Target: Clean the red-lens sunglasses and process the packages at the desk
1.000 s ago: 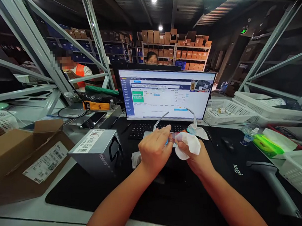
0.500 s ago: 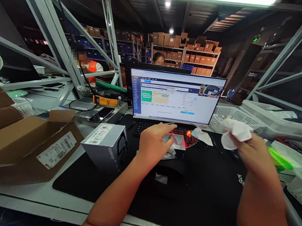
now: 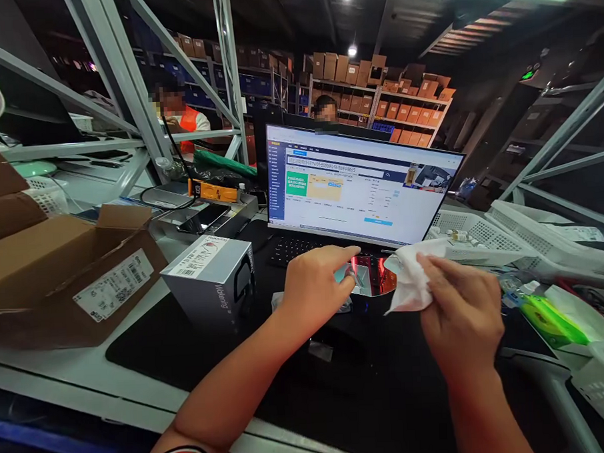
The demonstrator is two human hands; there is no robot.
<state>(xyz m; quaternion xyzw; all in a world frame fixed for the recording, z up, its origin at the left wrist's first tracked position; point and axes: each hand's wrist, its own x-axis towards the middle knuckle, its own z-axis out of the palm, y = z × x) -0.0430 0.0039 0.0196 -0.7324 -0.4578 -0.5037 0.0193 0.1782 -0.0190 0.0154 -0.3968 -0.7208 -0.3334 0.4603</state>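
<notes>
My left hand [image 3: 317, 277] is closed on a shiny red mirrored lens [image 3: 385, 276], thumb and fingers at its left end. The lens looks like a goggle or visor lens, and its left part is hidden behind the hand. Pinched in my right hand [image 3: 463, 299] is a white tissue [image 3: 412, 278], spread out and hanging beside the lens's right end; whether they touch I cannot tell. Under my left hand lies a crumpled clear plastic wrapper [image 3: 344, 307], mostly covered. A grey printed box [image 3: 209, 280] stands left of that hand.
Behind the hands are a monitor [image 3: 360, 184] and a keyboard [image 3: 286, 250]. An open cardboard box [image 3: 104, 275] sits at the left. White baskets [image 3: 482, 235] and a green packet [image 3: 553, 319] lie at the right. Two people are beyond the desk.
My right hand has moved left with the tissue, from near the right-hand baskets to the lens. My left hand keeps its hold on the lens. The view has shifted slightly.
</notes>
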